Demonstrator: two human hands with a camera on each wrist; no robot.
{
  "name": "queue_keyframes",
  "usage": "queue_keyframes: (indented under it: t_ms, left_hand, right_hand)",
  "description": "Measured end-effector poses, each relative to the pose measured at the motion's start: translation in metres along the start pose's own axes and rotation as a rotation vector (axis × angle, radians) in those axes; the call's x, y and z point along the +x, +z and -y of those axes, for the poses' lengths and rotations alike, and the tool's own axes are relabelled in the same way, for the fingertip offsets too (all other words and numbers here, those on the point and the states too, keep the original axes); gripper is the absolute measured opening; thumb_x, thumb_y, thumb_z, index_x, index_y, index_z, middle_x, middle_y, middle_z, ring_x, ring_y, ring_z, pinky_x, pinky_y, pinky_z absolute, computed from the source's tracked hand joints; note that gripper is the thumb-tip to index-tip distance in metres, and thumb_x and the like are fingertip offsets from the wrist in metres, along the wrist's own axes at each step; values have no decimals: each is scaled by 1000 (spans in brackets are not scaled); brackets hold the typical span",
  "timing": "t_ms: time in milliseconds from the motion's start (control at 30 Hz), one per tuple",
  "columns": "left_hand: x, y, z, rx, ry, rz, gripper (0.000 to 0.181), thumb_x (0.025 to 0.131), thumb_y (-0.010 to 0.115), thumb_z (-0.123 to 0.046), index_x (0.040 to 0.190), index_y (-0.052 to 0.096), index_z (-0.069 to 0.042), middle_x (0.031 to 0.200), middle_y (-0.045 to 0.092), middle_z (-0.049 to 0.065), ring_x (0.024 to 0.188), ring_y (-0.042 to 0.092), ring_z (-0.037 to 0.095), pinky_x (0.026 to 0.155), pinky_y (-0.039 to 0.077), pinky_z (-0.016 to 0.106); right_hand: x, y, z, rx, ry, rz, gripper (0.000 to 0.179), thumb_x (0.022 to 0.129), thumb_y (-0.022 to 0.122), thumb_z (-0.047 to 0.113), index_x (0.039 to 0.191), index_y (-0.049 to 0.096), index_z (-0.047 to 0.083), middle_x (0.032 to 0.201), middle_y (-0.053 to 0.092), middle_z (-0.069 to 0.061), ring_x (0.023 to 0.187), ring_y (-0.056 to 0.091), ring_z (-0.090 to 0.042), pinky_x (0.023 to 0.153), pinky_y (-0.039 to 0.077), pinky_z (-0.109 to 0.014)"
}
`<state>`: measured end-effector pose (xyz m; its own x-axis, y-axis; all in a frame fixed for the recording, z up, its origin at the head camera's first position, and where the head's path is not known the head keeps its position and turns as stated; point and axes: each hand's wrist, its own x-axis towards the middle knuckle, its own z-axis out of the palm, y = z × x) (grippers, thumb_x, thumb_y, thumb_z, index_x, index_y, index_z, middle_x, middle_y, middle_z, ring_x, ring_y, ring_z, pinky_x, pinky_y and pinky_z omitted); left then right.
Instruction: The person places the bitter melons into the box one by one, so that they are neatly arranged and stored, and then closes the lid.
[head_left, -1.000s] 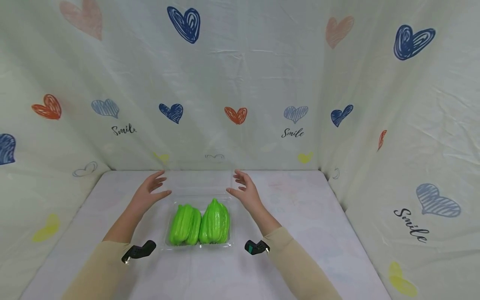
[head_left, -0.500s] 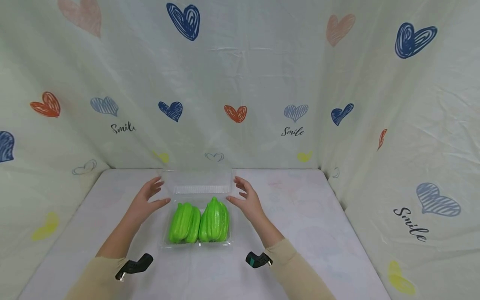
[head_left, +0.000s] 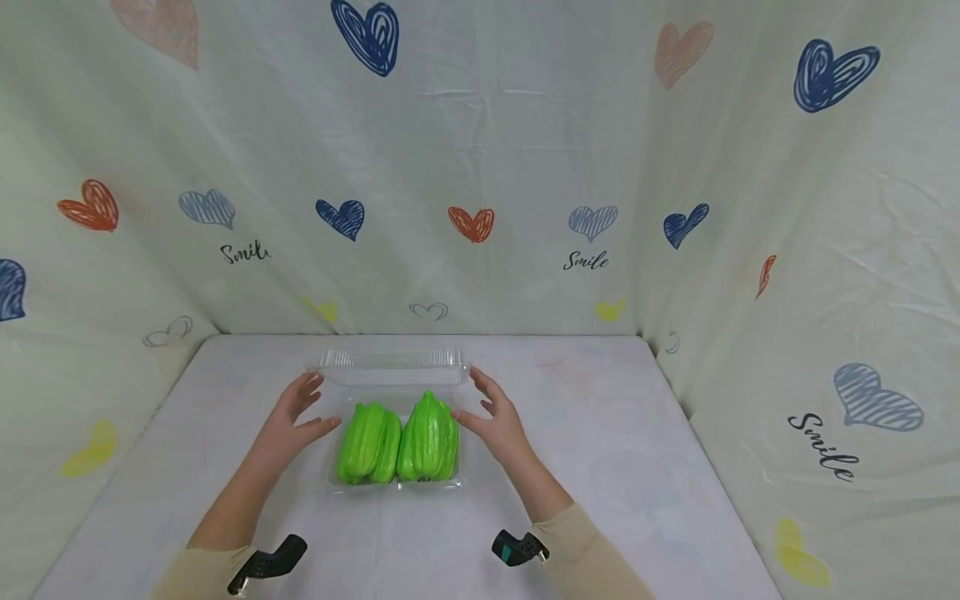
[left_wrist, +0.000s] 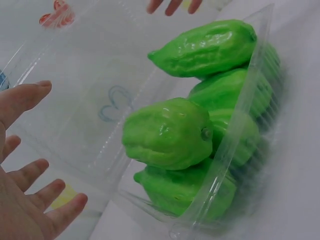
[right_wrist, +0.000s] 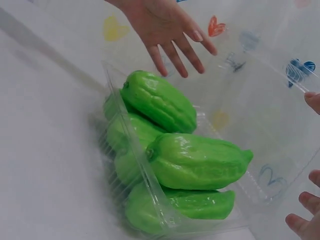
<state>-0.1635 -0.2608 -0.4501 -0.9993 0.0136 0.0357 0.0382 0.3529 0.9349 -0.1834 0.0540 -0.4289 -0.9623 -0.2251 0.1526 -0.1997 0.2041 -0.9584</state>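
A clear plastic clamshell box (head_left: pixel 393 487) stands on the table, its base filled with several glossy green ridged gourd-like vegetables (head_left: pixel 428 437). In the left wrist view, the gourds (left_wrist: pixel 167 134) lie piled inside the clear wall. At the far side of the base, the transparent lid (head_left: pixel 393 359) is raised off the gourds. My left hand (head_left: pixel 285 425) is beside the lid's left edge, fingers spread. On the right side, my right hand (head_left: pixel 498 421) mirrors it, fingers extended and thumb apart. Whether the fingertips touch the lid is unclear.
The white table (head_left: pixel 592 467) extends around the box. A pale curtain (head_left: pixel 517 167) with printed hearts hangs behind and along both sides. Black wrist cameras (head_left: pixel 273 560) are worn near both beige cuffs.
Both hands have come slightly back toward me. The lid's upper edge sits lower in the head view, and its ribbed strip has become visible along the upper part. The gourds stay put.
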Motion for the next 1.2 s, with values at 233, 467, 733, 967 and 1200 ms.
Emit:
queue_keyframes:
  t_ms: [233, 467, 733, 967, 1200]
  left_hand:
    - [-13, 6, 7, 10, 9, -20, 89, 89, 71, -9, 154, 10, -2, 154, 21, 29, 138, 22, 49, 102, 32, 61]
    - [-24, 10, 12, 15, 40, -36, 84, 89, 69, -6, 153, 14, 1, 151, 25, 31, 136, 26, 50, 100, 33, 63]
    - [-36, 14, 17, 11, -2, -36, 87, 89, 70, -7, 154, 13, -2, 152, 22, 30, 137, 24, 50, 103, 31, 61]
    - [-46, 17, 22, 16, 1, -33, 87, 89, 70, -6, 154, 13, -2, 151, 24, 29, 136, 26, 50, 102, 30, 62]
    - [-54, 21, 23, 2, -21, -26, 88, 89, 69, -6, 155, 10, -1, 152, 20, 32, 135, 23, 53, 101, 30, 63]
  right_hand:
    - [-11, 2, -3, 31, 38, 10, 69, 88, 71, 7, 146, 36, -4, 150, 35, -24, 138, 31, -41, 109, 28, -53]
    - [-20, 2, -9, 34, 50, 21, 67, 89, 71, 11, 145, 38, -5, 148, 37, -27, 136, 34, -43, 107, 31, -55]
    - [-23, 10, -52, 67, 64, 11, 70, 89, 73, 15, 148, 38, 4, 151, 36, -19, 138, 33, -38, 109, 30, -52]
    - [-35, 15, -59, 87, 75, -2, 70, 89, 72, 17, 149, 38, 7, 151, 37, -17, 137, 33, -38, 108, 29, -55]
    - [-44, 19, -64, 113, 99, -2, 66, 91, 69, 19, 148, 39, 6, 151, 37, -16, 138, 32, -37, 109, 26, -57]
